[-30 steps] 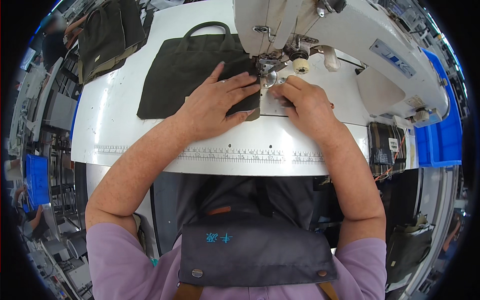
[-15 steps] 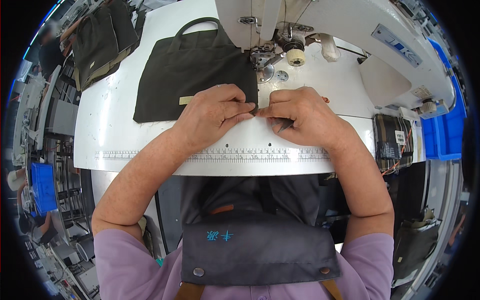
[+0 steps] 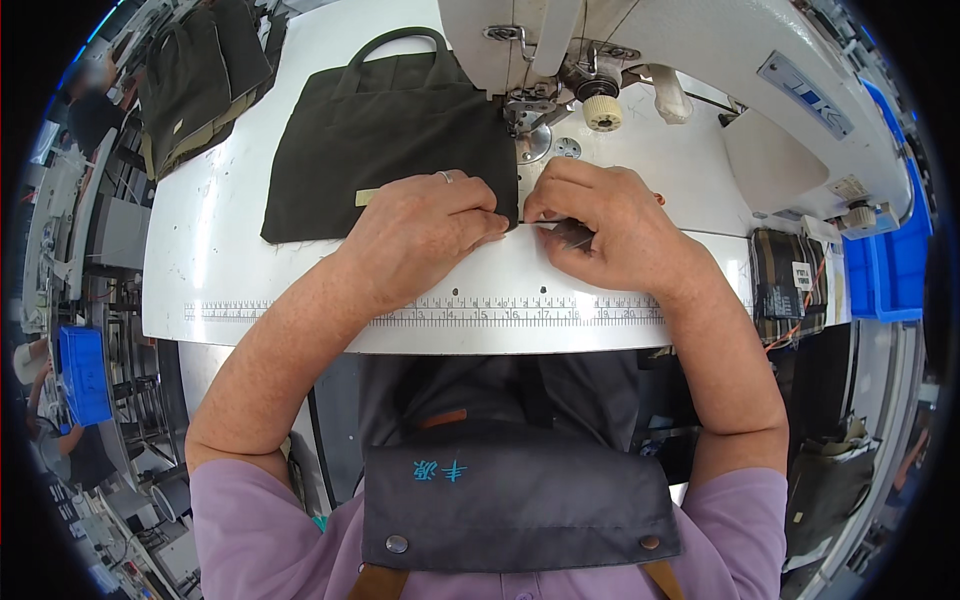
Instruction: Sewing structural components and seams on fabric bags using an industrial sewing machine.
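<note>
A dark olive fabric bag piece (image 3: pixel 400 130) with a loop handle and a small pale label lies flat on the white sewing table. My left hand (image 3: pixel 425 225) rests over its lower edge, thumb and fingers pinching the near right corner. Just right of that corner, my right hand (image 3: pixel 610 225) is closed around a small pointed metal tool (image 3: pixel 574 234), mostly hidden in the palm. The tool's thin dark tip reaches toward the pinched corner. Beyond both hands, the bag's right edge runs up to the presser foot of the sewing machine (image 3: pixel 680 50).
A ruler strip (image 3: pixel 480 313) runs along the table's front edge. More dark bag pieces (image 3: pixel 190 90) are piled at the far left. On the right are a folded plaid cloth (image 3: pixel 775 270) and a blue bin (image 3: pixel 885 270). Another blue bin (image 3: pixel 84 375) stands at left.
My right hand has drawn slightly back from the corner, and the tool's tip now shows between its fingers and the bag. My left hand keeps its pinch on the corner.
</note>
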Action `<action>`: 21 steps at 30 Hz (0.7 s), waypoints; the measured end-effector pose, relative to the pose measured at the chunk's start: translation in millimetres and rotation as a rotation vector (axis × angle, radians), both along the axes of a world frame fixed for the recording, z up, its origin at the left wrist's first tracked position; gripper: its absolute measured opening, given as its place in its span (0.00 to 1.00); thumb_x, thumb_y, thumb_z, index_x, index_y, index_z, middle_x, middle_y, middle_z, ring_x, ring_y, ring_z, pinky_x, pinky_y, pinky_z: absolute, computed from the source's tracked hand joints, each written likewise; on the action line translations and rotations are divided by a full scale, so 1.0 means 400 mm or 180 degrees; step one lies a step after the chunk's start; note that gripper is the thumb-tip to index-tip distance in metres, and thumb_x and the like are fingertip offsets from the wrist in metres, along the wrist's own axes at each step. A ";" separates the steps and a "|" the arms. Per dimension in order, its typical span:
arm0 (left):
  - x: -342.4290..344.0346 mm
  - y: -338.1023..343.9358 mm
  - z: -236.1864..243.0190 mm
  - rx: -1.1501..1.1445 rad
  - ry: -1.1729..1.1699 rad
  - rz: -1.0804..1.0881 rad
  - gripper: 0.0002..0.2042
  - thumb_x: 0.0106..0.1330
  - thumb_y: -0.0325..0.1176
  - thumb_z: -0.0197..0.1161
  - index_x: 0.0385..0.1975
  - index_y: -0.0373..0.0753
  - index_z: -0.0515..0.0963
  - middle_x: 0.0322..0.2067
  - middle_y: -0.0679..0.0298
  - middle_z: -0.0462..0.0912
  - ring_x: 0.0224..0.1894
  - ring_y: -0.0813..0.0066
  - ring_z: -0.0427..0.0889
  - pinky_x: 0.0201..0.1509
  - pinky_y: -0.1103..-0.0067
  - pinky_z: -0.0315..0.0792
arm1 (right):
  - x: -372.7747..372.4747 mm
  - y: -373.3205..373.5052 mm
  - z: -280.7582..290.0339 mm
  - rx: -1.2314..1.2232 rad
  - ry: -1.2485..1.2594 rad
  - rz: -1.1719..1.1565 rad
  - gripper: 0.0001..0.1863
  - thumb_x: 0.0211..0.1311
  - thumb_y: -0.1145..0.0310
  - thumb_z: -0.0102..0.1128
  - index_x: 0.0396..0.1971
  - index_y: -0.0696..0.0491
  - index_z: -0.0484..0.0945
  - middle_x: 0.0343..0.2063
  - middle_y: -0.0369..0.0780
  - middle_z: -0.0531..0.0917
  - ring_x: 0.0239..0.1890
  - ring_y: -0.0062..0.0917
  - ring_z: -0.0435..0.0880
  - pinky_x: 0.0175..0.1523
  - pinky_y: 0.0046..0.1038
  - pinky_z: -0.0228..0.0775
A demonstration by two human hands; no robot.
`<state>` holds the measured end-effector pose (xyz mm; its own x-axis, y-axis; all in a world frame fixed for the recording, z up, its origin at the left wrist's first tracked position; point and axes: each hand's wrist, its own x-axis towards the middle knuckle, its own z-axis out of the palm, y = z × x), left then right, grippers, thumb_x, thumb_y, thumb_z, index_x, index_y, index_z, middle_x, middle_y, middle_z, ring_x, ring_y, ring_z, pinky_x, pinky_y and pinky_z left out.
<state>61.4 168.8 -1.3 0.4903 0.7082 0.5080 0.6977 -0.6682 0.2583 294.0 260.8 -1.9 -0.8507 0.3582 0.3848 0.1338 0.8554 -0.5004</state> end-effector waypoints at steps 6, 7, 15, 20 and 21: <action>-0.002 0.005 -0.014 -0.0227 -0.0409 0.0121 0.07 0.54 0.23 0.73 0.32 0.37 0.86 0.32 0.64 0.83 0.32 0.65 0.84 0.36 0.73 0.79 | -0.020 -0.003 -0.007 0.0342 0.0307 -0.0033 0.17 0.46 0.74 0.73 0.38 0.52 0.81 0.38 0.36 0.80 0.33 0.35 0.84 0.34 0.36 0.77; 0.000 0.004 -0.016 -0.0222 -0.0415 0.0115 0.07 0.54 0.23 0.73 0.32 0.37 0.86 0.32 0.64 0.83 0.32 0.65 0.84 0.36 0.73 0.79 | -0.023 -0.005 -0.006 0.0443 0.0408 -0.0072 0.16 0.46 0.73 0.74 0.37 0.52 0.81 0.39 0.35 0.80 0.34 0.34 0.85 0.35 0.36 0.78; 0.000 0.002 -0.018 0.0062 -0.0630 0.0320 0.08 0.52 0.26 0.74 0.32 0.39 0.86 0.34 0.66 0.84 0.34 0.69 0.84 0.37 0.73 0.79 | -0.043 -0.003 -0.014 0.1291 0.0486 -0.0173 0.11 0.46 0.73 0.72 0.32 0.50 0.83 0.33 0.32 0.85 0.34 0.29 0.86 0.34 0.31 0.79; -0.015 -0.007 0.001 0.0733 0.0437 0.0145 0.12 0.54 0.29 0.72 0.38 0.38 0.85 0.38 0.65 0.87 0.41 0.69 0.87 0.48 0.71 0.81 | -0.039 -0.001 -0.014 0.1032 0.0695 -0.0155 0.09 0.47 0.73 0.74 0.30 0.51 0.84 0.30 0.34 0.88 0.33 0.29 0.88 0.33 0.30 0.80; -0.019 -0.008 0.001 0.0977 0.0738 0.0072 0.12 0.56 0.31 0.68 0.40 0.38 0.85 0.39 0.65 0.87 0.43 0.70 0.88 0.52 0.70 0.81 | -0.036 0.000 -0.014 0.0995 0.0533 -0.0112 0.09 0.47 0.73 0.74 0.30 0.51 0.85 0.31 0.34 0.88 0.33 0.30 0.88 0.34 0.30 0.80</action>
<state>53.7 165.7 -1.0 0.6031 0.5523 0.5756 0.7295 -0.6737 -0.1179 279.4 260.9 -7.6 -0.7557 0.2291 0.6136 0.1042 0.9669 -0.2327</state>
